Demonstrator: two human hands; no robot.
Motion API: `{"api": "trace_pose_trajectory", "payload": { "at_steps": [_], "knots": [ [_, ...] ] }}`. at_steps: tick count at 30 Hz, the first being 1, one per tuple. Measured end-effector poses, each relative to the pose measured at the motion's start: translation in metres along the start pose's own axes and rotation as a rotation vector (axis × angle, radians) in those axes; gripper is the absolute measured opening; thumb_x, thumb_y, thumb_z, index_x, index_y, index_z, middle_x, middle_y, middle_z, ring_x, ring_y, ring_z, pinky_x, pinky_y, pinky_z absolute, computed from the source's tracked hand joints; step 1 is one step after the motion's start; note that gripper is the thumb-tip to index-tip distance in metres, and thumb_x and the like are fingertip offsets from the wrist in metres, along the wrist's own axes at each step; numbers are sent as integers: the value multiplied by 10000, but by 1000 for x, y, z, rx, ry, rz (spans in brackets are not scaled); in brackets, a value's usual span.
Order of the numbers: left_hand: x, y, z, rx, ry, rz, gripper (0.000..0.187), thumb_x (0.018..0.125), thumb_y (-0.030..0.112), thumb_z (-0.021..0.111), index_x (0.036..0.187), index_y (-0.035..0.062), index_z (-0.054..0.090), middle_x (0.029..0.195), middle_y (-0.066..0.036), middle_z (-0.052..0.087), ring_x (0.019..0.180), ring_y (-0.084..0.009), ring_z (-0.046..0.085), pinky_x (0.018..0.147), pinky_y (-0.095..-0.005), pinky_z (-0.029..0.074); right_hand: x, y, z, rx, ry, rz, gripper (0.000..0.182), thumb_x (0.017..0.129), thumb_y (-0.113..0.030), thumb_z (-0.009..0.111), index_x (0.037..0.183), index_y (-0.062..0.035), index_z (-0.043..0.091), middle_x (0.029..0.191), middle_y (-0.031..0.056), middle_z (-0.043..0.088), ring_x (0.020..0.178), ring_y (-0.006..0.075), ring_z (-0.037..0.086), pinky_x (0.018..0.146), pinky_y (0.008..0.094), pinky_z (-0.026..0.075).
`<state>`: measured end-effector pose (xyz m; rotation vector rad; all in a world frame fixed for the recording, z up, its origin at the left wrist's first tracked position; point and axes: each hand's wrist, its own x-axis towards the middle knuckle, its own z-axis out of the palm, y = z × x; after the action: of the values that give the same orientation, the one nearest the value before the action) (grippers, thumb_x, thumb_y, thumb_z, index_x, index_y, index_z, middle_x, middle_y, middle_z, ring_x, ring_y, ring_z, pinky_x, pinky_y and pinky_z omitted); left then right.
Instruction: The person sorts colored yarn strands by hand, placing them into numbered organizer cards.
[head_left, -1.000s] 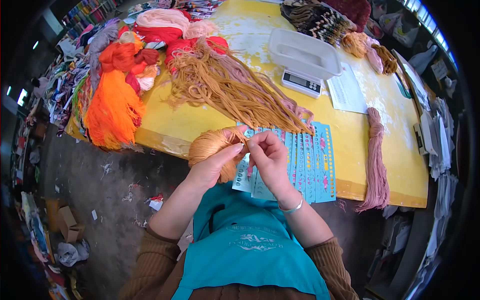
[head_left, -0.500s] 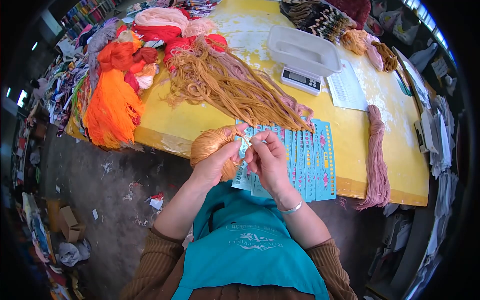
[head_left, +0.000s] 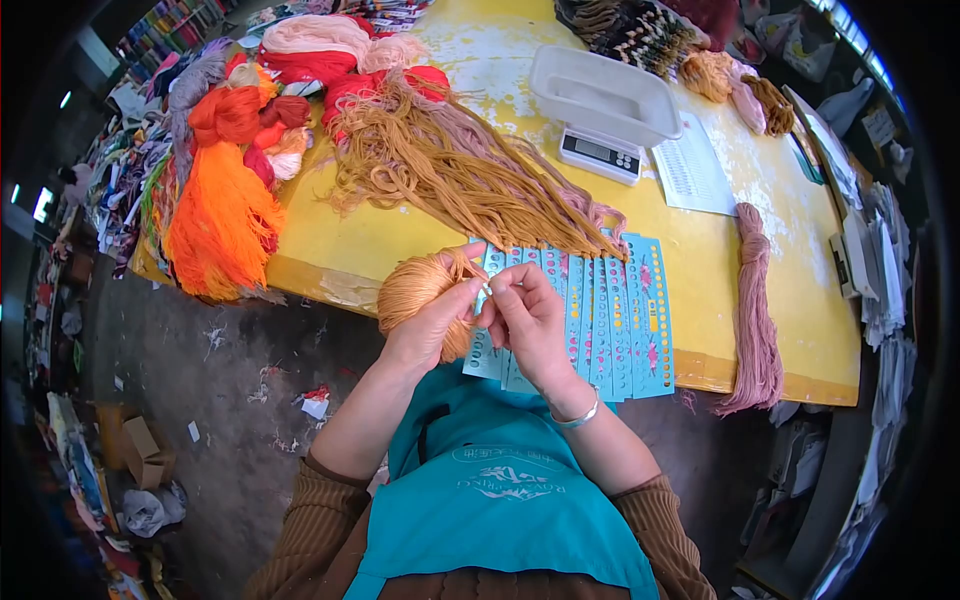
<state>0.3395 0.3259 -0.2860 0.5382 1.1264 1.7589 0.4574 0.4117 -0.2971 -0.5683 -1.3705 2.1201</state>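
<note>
My left hand (head_left: 432,328) is closed around a light orange skein of thread (head_left: 415,290), held up in front of the table's near edge. Beside it, my right hand (head_left: 532,322) pinches a strand of that thread between thumb and forefinger, close to the left thumb. Both hands are nearly touching. Under and behind them lie several blue cards with rows of punched holes (head_left: 645,310), overlapping at the table edge. Just beyond the cards, brown and mauve thread strands (head_left: 470,180) spread across the table.
Orange thread bundles (head_left: 222,220) lie at the left of the yellow table (head_left: 335,285). A digital scale (head_left: 600,155) bears a clear plastic tray (head_left: 605,95), beside a printed sheet (head_left: 693,170). A mauve skein (head_left: 755,310) hangs over the right front edge.
My right hand has shifted slightly left, closer to the left thumb, with the strand in its pinch. The left hand keeps hold of the skein.
</note>
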Motion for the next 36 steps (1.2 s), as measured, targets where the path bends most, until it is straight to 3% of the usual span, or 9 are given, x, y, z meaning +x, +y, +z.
{"api": "trace_pose_trajectory", "payload": {
  "at_steps": [9, 18, 24, 28, 30, 32, 33, 35, 36],
  "knots": [
    [2, -1, -2, -36, 16, -22, 431, 925, 102, 585, 1337, 11, 495, 814, 42, 504, 719, -28, 446, 657, -180, 397, 2, -2, -2, 29, 26, 30, 83, 995, -156, 494, 989, -73, 486, 653, 26, 585, 444, 57, 458, 392, 183, 329],
    [2, -2, -4, -5, 4, -10, 441, 922, 97, 588, 1343, 16, 487, 981, 5, 573, 758, -23, 469, 677, -178, 422, 4, -3, -2, 29, 22, 43, 76, 992, -149, 493, 989, -74, 485, 646, 30, 582, 440, 60, 462, 388, 184, 325],
    [2, -1, -3, -39, 37, -21, 426, 895, 35, 584, 1311, -6, 506, 919, -4, 563, 738, -39, 482, 660, -208, 430, 6, -4, -4, 32, 40, 50, 73, 989, -143, 495, 991, -71, 481, 633, 30, 573, 429, 58, 450, 382, 185, 318],
    [3, -3, -4, -20, 34, -14, 435, 922, 92, 587, 1340, 21, 491, 959, 15, 561, 756, -23, 471, 672, -178, 424, 8, -6, -4, -22, 28, 37, 89, 980, -147, 516, 951, -65, 503, 619, 9, 548, 431, 46, 426, 384, 188, 313],
    [3, -2, -4, -27, 37, 4, 357, 919, 89, 591, 1267, 12, 559, 886, 15, 563, 726, -24, 467, 647, -174, 407, 11, -6, -8, -66, 19, 35, 99, 976, -147, 525, 932, -59, 521, 617, 2, 538, 431, 42, 414, 385, 189, 309],
    [5, 1, -11, 45, 17, -34, 318, 927, 122, 583, 1224, 8, 589, 839, 9, 556, 708, -33, 468, 635, -180, 400, 17, -2, -16, -349, -101, -81, 107, 958, -131, 556, 902, -40, 562, 619, -14, 515, 434, 39, 393, 389, 190, 303],
    [7, 3, -15, 117, -3, -74, 292, 934, 155, 575, 1181, 4, 618, 791, 3, 550, 690, -42, 470, 623, -186, 394, 19, -3, -20, -350, -102, -81, 107, 958, -131, 556, 902, -40, 562, 619, -14, 515, 434, 39, 393, 389, 190, 303],
    [9, 8, -24, 53, -84, -127, 306, 940, 200, 562, 1162, 1, 629, 752, -2, 532, 674, -54, 471, 614, -200, 392, 22, -10, -30, -317, -287, 38, 103, 951, -120, 557, 908, -34, 593, 624, -7, 514, 424, 43, 363, 382, 186, 283],
    [10, 11, -29, -11, -165, -182, 330, 946, 245, 548, 1143, -3, 641, 712, -6, 514, 658, -66, 472, 605, -213, 389, 22, -16, -33, 8, -299, 184, 119, 959, -131, 537, 906, -38, 588, 638, 1, 518, 424, 47, 357, 374, 185, 268]
  ]
}}
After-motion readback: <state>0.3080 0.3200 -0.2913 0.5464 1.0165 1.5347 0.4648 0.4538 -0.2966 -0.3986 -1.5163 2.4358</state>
